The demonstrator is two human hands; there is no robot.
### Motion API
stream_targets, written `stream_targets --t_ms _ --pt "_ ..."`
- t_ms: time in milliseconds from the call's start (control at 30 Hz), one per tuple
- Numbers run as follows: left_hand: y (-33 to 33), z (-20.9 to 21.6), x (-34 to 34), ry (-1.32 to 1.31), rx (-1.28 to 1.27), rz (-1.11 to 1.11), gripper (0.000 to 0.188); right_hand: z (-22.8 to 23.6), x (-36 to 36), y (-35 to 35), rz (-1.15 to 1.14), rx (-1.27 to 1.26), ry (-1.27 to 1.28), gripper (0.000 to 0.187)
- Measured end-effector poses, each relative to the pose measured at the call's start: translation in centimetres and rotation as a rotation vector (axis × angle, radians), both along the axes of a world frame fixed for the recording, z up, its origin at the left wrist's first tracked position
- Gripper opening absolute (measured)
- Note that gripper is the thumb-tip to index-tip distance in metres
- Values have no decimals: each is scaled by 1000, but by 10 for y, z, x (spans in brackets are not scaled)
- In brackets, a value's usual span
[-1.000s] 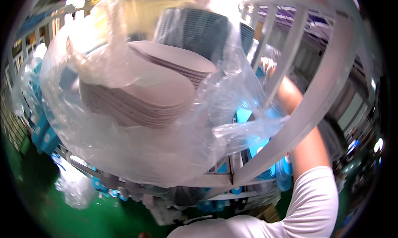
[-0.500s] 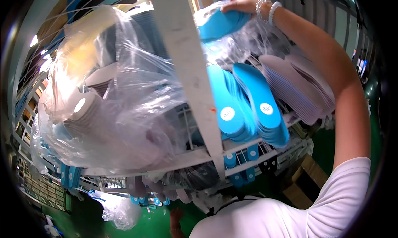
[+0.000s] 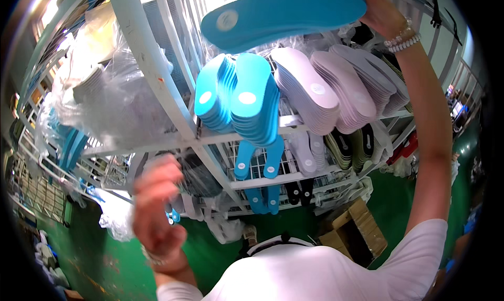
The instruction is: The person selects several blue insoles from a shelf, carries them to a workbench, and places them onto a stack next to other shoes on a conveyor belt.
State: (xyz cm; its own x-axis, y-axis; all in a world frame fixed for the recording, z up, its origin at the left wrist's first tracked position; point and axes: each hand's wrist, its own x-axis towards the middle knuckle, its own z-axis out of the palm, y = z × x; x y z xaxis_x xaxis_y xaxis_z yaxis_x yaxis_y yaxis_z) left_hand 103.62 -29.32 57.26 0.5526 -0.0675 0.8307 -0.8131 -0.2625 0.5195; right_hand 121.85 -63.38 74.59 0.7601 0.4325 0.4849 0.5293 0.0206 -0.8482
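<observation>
My right hand [image 3: 382, 12] is raised at the top right, gripping one end of a blue insole [image 3: 283, 17] with a white round mark at its other end. Whether more insoles lie behind it I cannot tell. Below it, two stacks of blue insoles [image 3: 255, 99] sit on the rack shelf, toes pointing away. Pale pink insole stacks [image 3: 306, 91] stand to their right. My left hand [image 3: 157, 206] is lifted at the lower left, blurred, with its fingers loosely bent, the thumb apart and nothing seen in it.
A white metal rack [image 3: 157, 80] with wire shelves spans the view. Clear plastic bags [image 3: 121, 96] bulge on its left shelf. Lower shelves carry blue insoles [image 3: 273, 156] and green-black insoles [image 3: 362, 146]. An open cardboard box [image 3: 357, 230] stands on the green floor [image 3: 100, 254].
The blue insole has come nearer, out over the stacks, in my right hand. My left hand has risen from low down. The view has shifted to the right along the rack.
</observation>
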Motion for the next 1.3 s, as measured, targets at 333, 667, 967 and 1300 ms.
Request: stream_targets --t_ms 333,667,967,1300 --pt "-59 96 83 842 1 -532 69 15 22 63 493 -357 73 39" --pt "-49 75 146 884 -533 -499 22 36 28 72 101 -661 -136 71" --pt "-45 59 170 253 478 -331 41 19 -27 44 -102 -992 -520 56" --pt "-63 78 162 944 154 -246 43 3 -21 28 -160 -931 -589 48"
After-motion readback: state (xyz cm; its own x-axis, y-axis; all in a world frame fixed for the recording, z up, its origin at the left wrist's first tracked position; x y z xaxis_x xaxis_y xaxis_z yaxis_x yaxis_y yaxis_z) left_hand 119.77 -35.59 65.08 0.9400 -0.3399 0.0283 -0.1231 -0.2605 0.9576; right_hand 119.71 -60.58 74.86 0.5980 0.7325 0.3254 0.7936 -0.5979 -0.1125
